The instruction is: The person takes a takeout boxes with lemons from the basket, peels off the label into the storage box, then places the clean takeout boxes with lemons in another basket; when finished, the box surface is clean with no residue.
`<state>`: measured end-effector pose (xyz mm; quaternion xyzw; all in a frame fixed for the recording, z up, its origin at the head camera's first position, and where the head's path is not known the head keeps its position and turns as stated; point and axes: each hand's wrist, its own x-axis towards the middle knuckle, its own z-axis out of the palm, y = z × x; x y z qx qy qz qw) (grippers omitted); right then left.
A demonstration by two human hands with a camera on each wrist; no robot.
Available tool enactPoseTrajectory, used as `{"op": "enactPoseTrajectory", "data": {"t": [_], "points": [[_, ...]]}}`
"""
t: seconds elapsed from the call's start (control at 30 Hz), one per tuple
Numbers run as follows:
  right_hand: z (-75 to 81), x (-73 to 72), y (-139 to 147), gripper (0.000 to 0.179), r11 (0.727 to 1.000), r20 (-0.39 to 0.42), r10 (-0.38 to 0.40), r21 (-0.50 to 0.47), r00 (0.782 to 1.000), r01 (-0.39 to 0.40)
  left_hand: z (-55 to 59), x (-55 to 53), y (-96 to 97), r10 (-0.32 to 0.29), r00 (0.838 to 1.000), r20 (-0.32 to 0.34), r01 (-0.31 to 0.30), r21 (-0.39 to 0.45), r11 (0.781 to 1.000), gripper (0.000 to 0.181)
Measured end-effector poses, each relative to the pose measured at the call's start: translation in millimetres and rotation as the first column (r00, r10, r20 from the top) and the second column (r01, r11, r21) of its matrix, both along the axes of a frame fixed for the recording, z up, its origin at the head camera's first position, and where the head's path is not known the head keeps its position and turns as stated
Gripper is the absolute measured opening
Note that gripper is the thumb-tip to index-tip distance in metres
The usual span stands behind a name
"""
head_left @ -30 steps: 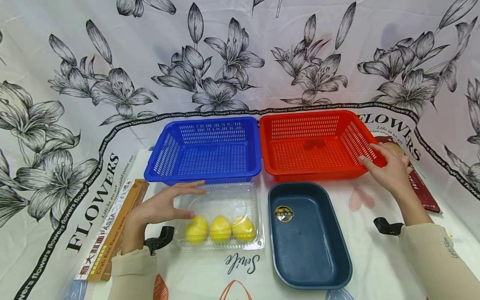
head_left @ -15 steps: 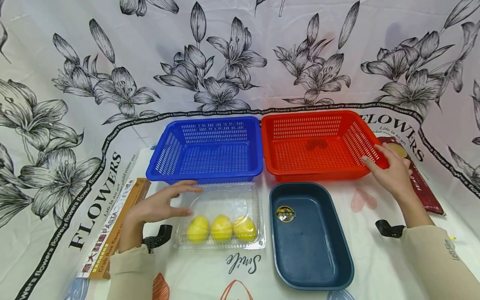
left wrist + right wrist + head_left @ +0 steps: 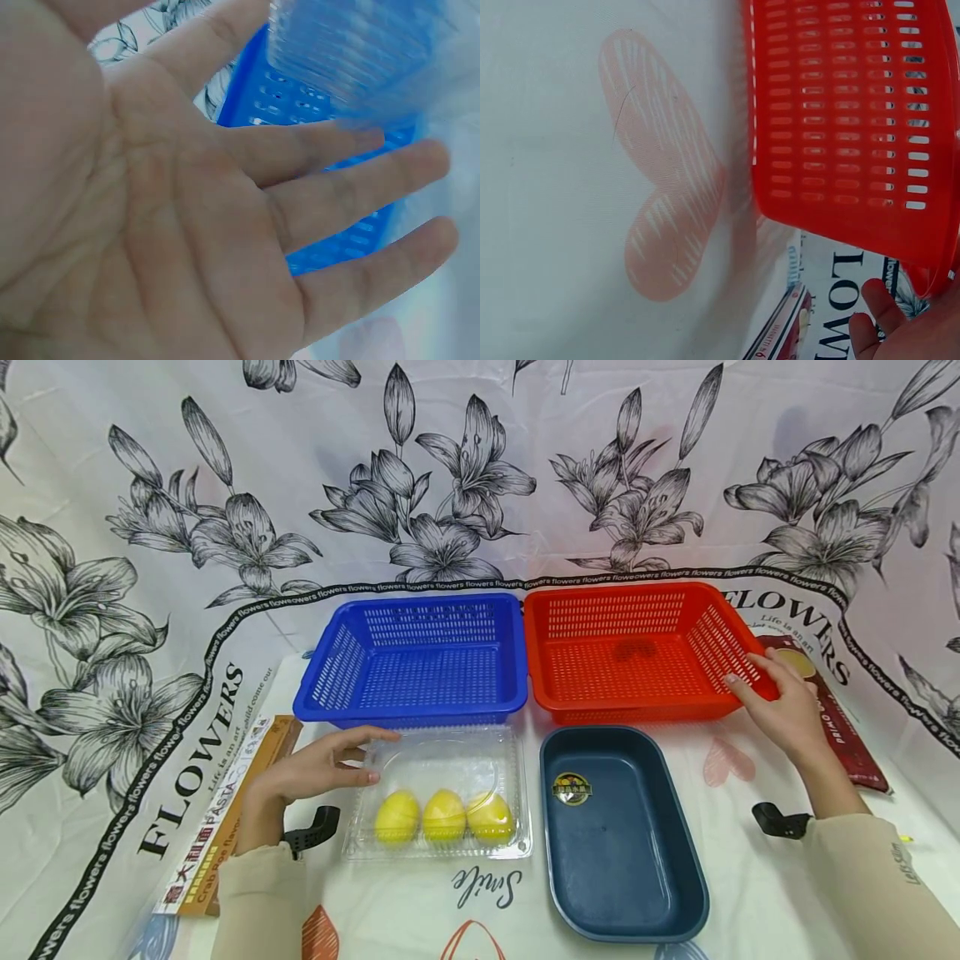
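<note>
A clear plastic clamshell box [image 3: 442,760] holds three yellow lemon-like fruits [image 3: 444,817]. My left hand [image 3: 318,768] reaches over the box's left side, fingers loosely stretched and nothing held. In the left wrist view the palm [image 3: 187,217] faces the camera, and blurred clear plastic [image 3: 352,52] shows beyond the fingers. At the right end of the red basket [image 3: 622,681] is my right hand [image 3: 787,710], its thumb and fingertips lying over the rim. From the right wrist, two fingers [image 3: 881,315] show outside the red basket wall; the thumb is out of that view.
A blue basket [image 3: 427,681] stands beside the red one. In front of the red basket lies a dark blue tub [image 3: 618,843]. A pasta box [image 3: 217,827] lies far left, a dark red package [image 3: 847,735] far right. A flower-printed cloth [image 3: 465,485] hangs behind.
My left hand has drawn slightly left across the box, and its thumb and forefinger have come a little closer together. The right hand stays at the red basket's rim.
</note>
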<state>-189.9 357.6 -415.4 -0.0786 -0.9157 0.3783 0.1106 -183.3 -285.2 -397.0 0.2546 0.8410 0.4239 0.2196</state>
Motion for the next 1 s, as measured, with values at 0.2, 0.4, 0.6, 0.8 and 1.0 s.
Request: {"op": "enactPoseTrajectory", "data": {"t": [0.2,0.4,0.6,0.8,1.0], "points": [[0.2,-0.6,1.3,0.073,0.999,0.006,0.017,-0.028,1.0,-0.017,-8.6,-6.1,-3.4,0.014,1.0,0.003,-0.014,0.046,0.999,0.045],[-0.1,-1.5,4.6,0.076,1.0,0.027,0.02,-0.008,0.999,-0.02,-11.5,-7.5,-3.1,0.029,0.997,0.076,-0.036,0.096,0.995,0.045],[-0.4,-1.4,5.0,0.083,1.0,0.05,0.024,-0.014,0.998,-0.023,-12.1,-7.0,-2.3,0.012,0.988,0.151,-0.035,0.149,0.988,0.037],[-3.5,-1.4,5.5,0.082,1.0,0.039,0.02,-0.009,0.999,-0.019,-13.5,-8.0,-3.2,-0.02,0.989,0.149,-0.007,0.177,0.984,0.032],[-5.2,-1.2,6.3,0.082,1.0,0.015,0.018,-0.013,1.0,-0.018,-15.7,-9.6,-2.9,-0.015,0.991,0.136,-0.008,0.169,0.986,0.035]]}}
